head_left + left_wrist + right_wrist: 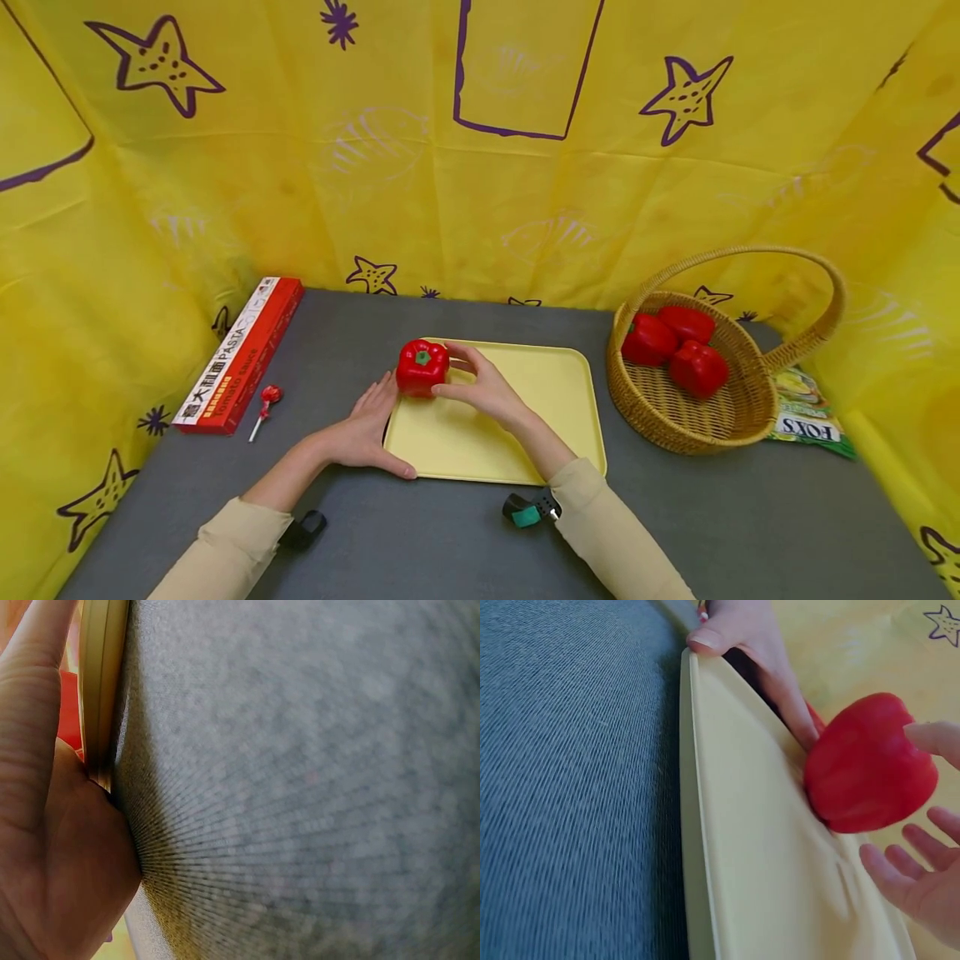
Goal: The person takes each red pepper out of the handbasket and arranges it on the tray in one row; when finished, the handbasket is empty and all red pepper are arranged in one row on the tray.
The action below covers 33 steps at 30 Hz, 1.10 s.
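Note:
A red bell pepper (422,368) with a green stem sits at the far left corner of the pale yellow tray (517,417). Around its right side my right hand (487,392) spreads its fingers. In the right wrist view one fingertip (922,736) overlaps the pepper (870,765), while the other fingers stand apart from it. My left hand (367,429) lies along the tray's left edge, fingers extended, its thumb at the near left corner. The left wrist view shows that hand (67,855) close against the tray's side (101,682).
To the right stands a wicker basket (652,421) with a tall handle, holding three red peppers (699,369). A green FOX'S packet (806,417) lies partly behind it. At left are a red pasta box (240,358) and a lollipop (268,400). A yellow patterned cloth (480,208) surrounds the grey table.

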Motion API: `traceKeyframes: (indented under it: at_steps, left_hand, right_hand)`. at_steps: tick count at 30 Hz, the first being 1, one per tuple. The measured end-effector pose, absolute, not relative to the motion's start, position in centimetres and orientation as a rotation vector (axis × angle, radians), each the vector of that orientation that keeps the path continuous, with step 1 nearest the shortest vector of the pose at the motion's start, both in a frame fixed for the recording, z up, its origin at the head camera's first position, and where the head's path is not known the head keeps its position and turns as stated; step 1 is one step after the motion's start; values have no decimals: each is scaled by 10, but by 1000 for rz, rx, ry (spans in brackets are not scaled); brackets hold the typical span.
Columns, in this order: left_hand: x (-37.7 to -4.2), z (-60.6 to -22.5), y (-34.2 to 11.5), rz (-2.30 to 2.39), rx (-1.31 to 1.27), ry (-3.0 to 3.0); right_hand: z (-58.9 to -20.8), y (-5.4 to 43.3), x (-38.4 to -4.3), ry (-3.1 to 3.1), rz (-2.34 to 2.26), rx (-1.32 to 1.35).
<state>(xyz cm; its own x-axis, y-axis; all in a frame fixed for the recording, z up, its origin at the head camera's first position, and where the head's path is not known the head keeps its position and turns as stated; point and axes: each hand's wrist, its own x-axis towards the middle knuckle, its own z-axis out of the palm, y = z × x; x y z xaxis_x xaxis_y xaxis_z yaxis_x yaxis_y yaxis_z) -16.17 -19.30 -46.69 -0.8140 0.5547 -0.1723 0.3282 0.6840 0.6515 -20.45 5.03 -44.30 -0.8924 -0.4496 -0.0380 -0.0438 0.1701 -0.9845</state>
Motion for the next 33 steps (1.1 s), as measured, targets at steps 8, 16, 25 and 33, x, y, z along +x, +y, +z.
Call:
traceKeyframes:
  at_steps: [8,16,25,33]
  left_hand:
    - [-161,-467,-192,894,705,2550]
    - [-161,-469,-192,893,706,2572]
    - [-161,-471,-190,894,730,2574]
    - [-161,-470,-191,911,747,2574]
  right_hand:
    - [-438,73,-201,2193,-1766,-450]
    - [-432,99,-195,2211,-1789,-511]
    - [-426,128,-187,2265,-1835,-554]
    - [-412,155,-181,2358,-1836,-522]
